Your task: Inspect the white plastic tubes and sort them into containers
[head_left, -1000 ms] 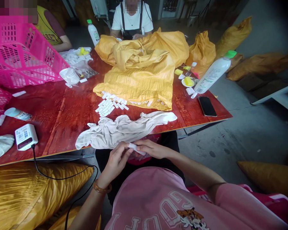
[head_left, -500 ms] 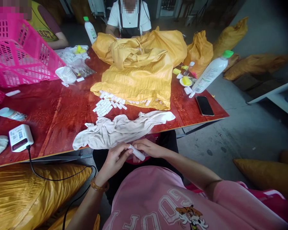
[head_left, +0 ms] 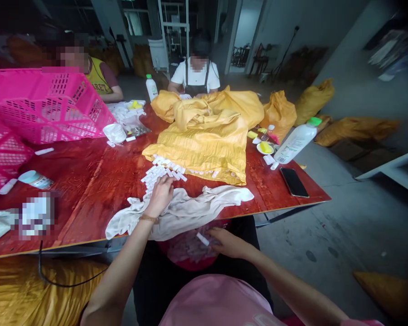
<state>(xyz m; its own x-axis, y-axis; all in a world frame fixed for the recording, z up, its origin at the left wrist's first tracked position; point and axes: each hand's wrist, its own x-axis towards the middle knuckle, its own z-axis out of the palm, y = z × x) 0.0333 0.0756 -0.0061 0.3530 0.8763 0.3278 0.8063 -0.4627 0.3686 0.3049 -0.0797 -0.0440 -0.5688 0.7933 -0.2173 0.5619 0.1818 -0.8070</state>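
My left hand (head_left: 161, 195) reaches over the table, its fingers stretched forward onto a pile of small white tubes (head_left: 150, 177) at the mouth of a yellow woven sack (head_left: 200, 145). No tube shows between those fingers. My right hand (head_left: 224, 241) is low over my lap, fingers apart. Just beside its fingertips is one white tube (head_left: 202, 239), above a pink basin (head_left: 187, 263) of pale pieces; they look separate. A crumpled off-white cloth (head_left: 204, 203) lies along the table edge, partly under my left wrist.
Pink crates (head_left: 64, 108) stand at the left of the red table (head_left: 85, 181), near a capped jar (head_left: 36, 179). On the right are a white bottle (head_left: 297, 140) and a phone (head_left: 294, 182). Two people sit across. A full yellow sack (head_left: 37, 290) rests on the floor.
My left hand has left the white tube near my lap and moved forward to the pile. My right hand's fingers have come apart from the tube. The view has tilted up.
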